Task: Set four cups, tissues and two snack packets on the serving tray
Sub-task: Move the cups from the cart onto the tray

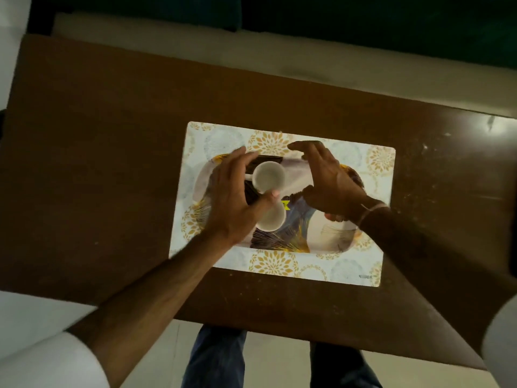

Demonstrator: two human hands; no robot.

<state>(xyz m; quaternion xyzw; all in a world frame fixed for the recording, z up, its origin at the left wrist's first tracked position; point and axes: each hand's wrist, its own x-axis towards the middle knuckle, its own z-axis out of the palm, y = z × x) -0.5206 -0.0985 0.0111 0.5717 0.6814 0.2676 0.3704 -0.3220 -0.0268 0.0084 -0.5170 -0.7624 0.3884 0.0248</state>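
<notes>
A patterned oval serving tray (330,236) lies on a white placemat with gold flowers (361,264). Two white cups stand on the tray's left half: the far cup (268,176) and the near cup (272,218). My left hand (235,197) curls around the left side of both cups, thumb tip between them, fingers at the far cup's rim. My right hand (327,180) hovers open to the right of the far cup, fingers spread and holding nothing. A dark packet (268,159) shows under the far cup, and a yellow mark (286,205) beside the near cup.
The placemat lies on a brown wooden table (112,163). My legs in blue jeans (215,357) show below the table's near edge. A pale floor strip and a dark green surface lie beyond the far edge.
</notes>
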